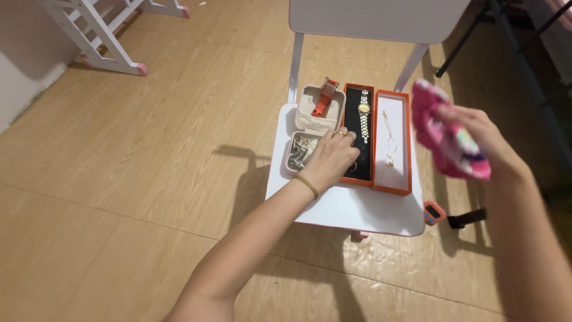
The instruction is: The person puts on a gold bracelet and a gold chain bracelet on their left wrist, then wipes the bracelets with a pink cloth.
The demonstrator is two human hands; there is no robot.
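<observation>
My left hand (329,156) reaches down onto the lower end of an orange box (359,134) lined in black, fingers curled at something small there; what it touches is hidden. A gold and silver watch (363,116) lies in that box. Beside it, the orange lid (392,142) with a white lining holds a thin gold chain (390,140). Left of my hand stands an open pink jewellery case (314,126) with a red watch (325,96) on its lid and several small pieces inside. My right hand (476,134) is raised to the right, gripping a pink patterned cloth (448,140).
All boxes sit on a small white chair (351,209) with its backrest at the top. A small orange gadget with a black strap (444,214) lies on the wooden floor by the chair's right edge. White furniture legs (104,36) stand at the top left; dark stand legs (476,24) at the top right.
</observation>
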